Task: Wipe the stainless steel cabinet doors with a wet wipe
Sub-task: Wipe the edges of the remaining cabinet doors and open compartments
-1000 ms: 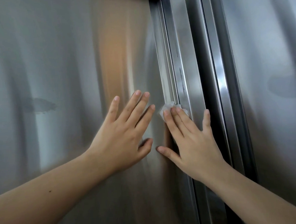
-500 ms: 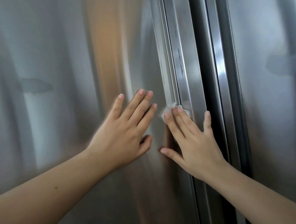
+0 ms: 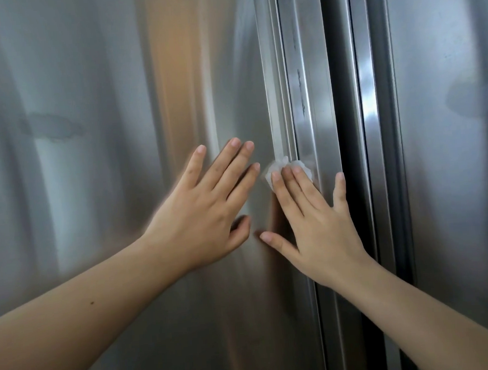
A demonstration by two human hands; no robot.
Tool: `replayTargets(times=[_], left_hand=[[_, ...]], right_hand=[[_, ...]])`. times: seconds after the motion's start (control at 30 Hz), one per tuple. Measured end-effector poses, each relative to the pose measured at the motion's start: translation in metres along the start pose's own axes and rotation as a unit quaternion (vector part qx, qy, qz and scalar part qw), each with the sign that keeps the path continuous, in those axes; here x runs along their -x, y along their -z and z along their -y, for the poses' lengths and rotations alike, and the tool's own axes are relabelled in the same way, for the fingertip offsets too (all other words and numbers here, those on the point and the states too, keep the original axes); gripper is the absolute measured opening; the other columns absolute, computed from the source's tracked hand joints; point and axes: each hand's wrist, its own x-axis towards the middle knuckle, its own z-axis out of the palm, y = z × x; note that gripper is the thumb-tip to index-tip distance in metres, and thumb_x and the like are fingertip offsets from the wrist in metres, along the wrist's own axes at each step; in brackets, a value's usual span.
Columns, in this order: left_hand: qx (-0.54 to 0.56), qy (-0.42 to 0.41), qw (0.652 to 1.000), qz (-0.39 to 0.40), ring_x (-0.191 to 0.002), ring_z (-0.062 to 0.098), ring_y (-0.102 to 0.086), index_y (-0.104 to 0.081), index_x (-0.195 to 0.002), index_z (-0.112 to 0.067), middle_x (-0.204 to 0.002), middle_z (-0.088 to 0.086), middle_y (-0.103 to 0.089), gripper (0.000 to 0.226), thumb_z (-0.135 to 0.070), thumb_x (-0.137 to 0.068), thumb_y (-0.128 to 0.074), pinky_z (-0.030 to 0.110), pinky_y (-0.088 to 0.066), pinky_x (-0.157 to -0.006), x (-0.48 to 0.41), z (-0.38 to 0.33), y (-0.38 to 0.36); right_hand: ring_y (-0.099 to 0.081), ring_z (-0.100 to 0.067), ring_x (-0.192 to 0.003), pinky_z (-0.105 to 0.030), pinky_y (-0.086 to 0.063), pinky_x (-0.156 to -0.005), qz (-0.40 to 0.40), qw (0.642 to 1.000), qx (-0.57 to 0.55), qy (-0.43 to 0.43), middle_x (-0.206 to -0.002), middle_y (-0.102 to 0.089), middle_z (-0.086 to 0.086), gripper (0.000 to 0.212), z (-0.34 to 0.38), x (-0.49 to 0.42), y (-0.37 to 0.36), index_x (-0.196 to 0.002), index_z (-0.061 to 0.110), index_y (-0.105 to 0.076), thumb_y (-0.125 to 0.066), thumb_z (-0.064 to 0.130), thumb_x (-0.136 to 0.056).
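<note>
- Right grip [image 3: 322, 223], fingers straight, is pressing the wet wipe [image 3: 281, 165] on the door edge [image 3: 312, 109]; it is risking slipping out.
- Spread left grip [image 3: 202, 216] is risking smudging the door [image 3: 96, 222].

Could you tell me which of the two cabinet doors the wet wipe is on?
The left door: the right hand presses the wet wipe on its edge; the right door is untouched.
</note>
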Motion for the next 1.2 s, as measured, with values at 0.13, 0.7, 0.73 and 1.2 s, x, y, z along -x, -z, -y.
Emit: replayTargets(times=[0.13, 0.7, 0.73, 1.2], left_hand=[[0.003, 0.001, 1.0, 0.0, -0.14, 0.032, -0.02, -0.038, -0.141, -0.005, -0.15, 0.019, -0.024, 0.065, -0.042, -0.089, -0.031, 0.051, -0.014, -0.111, 0.0, 0.0, 0.0], [0.0, -0.002, 1.0, -0.005, -0.139, 0.034, -0.023, -0.039, -0.14, -0.003, -0.15, 0.02, -0.026, 0.065, -0.041, -0.088, -0.031, 0.053, -0.019, -0.109, -0.001, -0.001, 0.001], [0.002, -0.002, 1.0, -0.005, -0.139, 0.034, -0.023, -0.039, -0.14, -0.003, -0.15, 0.02, -0.026, 0.065, -0.041, -0.088, -0.031, 0.054, -0.02, -0.109, -0.001, -0.001, 0.001], [0.006, -0.002, 1.0, -0.013, -0.139, 0.033, -0.022, -0.039, -0.14, -0.004, -0.15, 0.019, -0.026, 0.065, -0.041, -0.087, -0.034, 0.054, -0.021, -0.109, 0.0, 0.0, -0.001]], right_hand=[[-0.031, -0.027, -0.137, -0.061, -0.005, -0.104, 0.021, 1.0, 0.007, 0.01, -0.148, -0.033, -0.014, 0.076, 0.0, 0.014, -0.003, -0.145, 0.009, -0.026, -0.021, 0.061, -0.089], [-0.029, -0.026, -0.138, -0.062, -0.006, -0.104, 0.097, 0.995, 0.037, -0.006, -0.145, -0.037, -0.016, 0.082, 0.006, 0.027, -0.005, -0.138, 0.003, -0.041, -0.015, 0.064, -0.089], [-0.03, -0.027, -0.137, -0.061, -0.006, -0.104, 0.106, 0.994, 0.039, -0.009, -0.145, -0.038, -0.016, 0.083, 0.008, 0.03, -0.006, -0.137, 0.003, -0.042, -0.015, 0.064, -0.088], [-0.029, -0.021, -0.138, -0.059, 0.001, -0.105, 0.074, 0.996, -0.012, -0.05, -0.145, -0.038, -0.012, 0.081, 0.012, 0.018, -0.001, -0.139, 0.004, -0.04, -0.012, 0.062, -0.09]])
